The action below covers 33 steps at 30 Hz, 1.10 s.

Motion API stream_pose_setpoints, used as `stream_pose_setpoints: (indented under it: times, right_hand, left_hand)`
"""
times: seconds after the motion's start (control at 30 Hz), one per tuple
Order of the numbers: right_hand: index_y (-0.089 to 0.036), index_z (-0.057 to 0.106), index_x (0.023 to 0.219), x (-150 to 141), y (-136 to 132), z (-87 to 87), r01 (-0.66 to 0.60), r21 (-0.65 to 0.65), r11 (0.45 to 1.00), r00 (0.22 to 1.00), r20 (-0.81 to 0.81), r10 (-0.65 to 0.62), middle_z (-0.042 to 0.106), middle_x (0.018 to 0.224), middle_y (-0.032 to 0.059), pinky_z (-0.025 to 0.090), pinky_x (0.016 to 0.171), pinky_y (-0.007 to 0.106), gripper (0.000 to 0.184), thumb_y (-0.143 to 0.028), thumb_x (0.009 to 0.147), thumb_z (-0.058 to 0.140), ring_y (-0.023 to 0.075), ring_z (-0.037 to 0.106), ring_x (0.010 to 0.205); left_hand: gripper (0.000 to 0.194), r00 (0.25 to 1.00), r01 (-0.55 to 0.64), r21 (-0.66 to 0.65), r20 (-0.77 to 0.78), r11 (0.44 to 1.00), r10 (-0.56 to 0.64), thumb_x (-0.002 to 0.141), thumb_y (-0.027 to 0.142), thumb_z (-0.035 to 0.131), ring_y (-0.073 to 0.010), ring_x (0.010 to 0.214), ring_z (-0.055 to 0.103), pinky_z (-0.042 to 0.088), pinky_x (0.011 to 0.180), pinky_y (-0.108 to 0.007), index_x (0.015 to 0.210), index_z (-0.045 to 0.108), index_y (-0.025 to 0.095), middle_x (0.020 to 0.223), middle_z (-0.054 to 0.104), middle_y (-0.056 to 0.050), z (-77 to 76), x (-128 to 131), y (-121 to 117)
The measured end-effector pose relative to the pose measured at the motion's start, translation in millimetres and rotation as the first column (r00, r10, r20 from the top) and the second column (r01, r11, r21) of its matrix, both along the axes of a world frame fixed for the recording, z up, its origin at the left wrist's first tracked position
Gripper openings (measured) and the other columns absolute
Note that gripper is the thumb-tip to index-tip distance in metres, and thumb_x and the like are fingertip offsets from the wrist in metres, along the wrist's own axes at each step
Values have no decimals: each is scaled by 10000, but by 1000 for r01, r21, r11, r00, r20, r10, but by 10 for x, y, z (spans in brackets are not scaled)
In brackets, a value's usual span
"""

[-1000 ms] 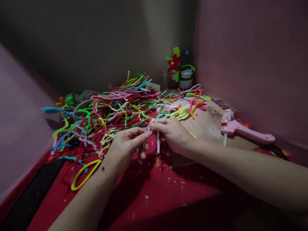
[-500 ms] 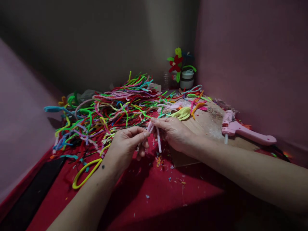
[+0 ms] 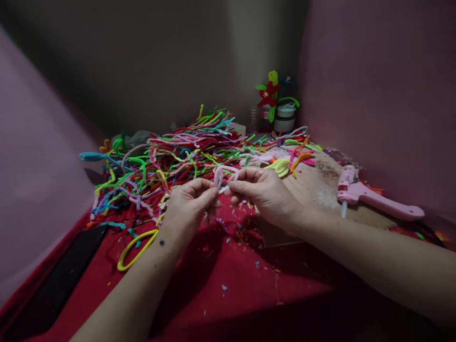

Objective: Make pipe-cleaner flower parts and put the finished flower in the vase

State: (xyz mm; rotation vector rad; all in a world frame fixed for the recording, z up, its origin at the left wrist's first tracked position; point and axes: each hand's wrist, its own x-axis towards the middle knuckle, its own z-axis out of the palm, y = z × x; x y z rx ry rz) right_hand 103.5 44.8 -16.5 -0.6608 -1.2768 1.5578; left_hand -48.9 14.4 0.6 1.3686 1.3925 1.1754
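Between my two hands is a pale pink pipe cleaner (image 3: 218, 175), bent into narrow loops. My left hand (image 3: 190, 202) pinches the base of the loops between thumb and fingertips. With thumb and forefinger, my right hand (image 3: 261, 192) grips the pipe cleaner's other stretch, which arches over from the loops. Both hands are closed and held just above the red cloth, close together but apart. Behind them spreads a tangled heap of colourful pipe cleaners (image 3: 192, 140). The right fingertips partly hide the pink end.
A pink glue gun (image 3: 377, 197) lies on a cardboard sheet (image 3: 313, 175) at right. Pipe-cleaner flowers (image 3: 269, 94) stand by a lidded container (image 3: 285, 118) at the back. A black flat object (image 3: 57, 280) rests at left on the red cloth (image 3: 228, 294), which has scattered fluff.
The pink pipe cleaner's free end, which hung down, is now raised and held by my right fingers. The loops show more openly. The view has shifted slightly left.
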Motion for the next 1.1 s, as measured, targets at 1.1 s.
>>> stream_pose_setpoints:
  times: [1.1]
  right_hand:
    - [-138,592,601,12,18,-40,89,153,984,958,259,-127,536,558,-19,347,518,242,141,-177,736,588,79,444,521]
  left_hand:
    - [230,982,89,135,-176,987,-64,787,269,595,-132,455,595,485,441,-234,996,539,191,597,600,39,-134,97,-44]
